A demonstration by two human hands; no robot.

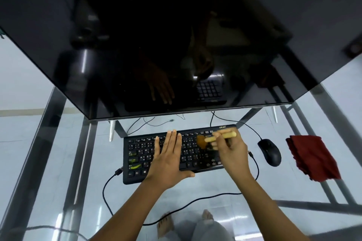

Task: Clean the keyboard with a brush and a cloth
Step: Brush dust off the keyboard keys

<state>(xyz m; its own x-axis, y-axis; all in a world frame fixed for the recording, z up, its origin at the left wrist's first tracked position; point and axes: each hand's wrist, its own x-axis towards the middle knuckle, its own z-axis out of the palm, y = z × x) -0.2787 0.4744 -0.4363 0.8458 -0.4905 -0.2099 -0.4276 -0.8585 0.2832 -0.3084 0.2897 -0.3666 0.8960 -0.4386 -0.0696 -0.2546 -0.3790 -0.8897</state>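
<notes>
Keyboard (137, 154), black, is shown lying flat on the glass desk (293, 188), just in front of the dark monitor (156, 45) and roughly parallel to its lower edge. The left hand (168, 154) is laid palm-down across the middle keys; its fingers (172, 141) are held straight and close together, pointing toward the monitor, with the thumb spread along the near edge of the keyboard. Nothing is held in this hand. The right hand (231, 148) is placed over the right end of the keyboard, its fingers curled round the pale wooden handle of the brush (221, 136). The handle is held nearly level, and the brown bristles are pointed left and down onto the keys in the upper right area; they are blurred.

A black mouse (270, 151) is seen near the right end of the keyboard. A red cloth (311, 157), loosely folded, is placed just beyond the mouse, apart from both hands. A black cable (105, 188) is looped across the desk from the left end of the keyboard. Bare feet are visible through the glass.
</notes>
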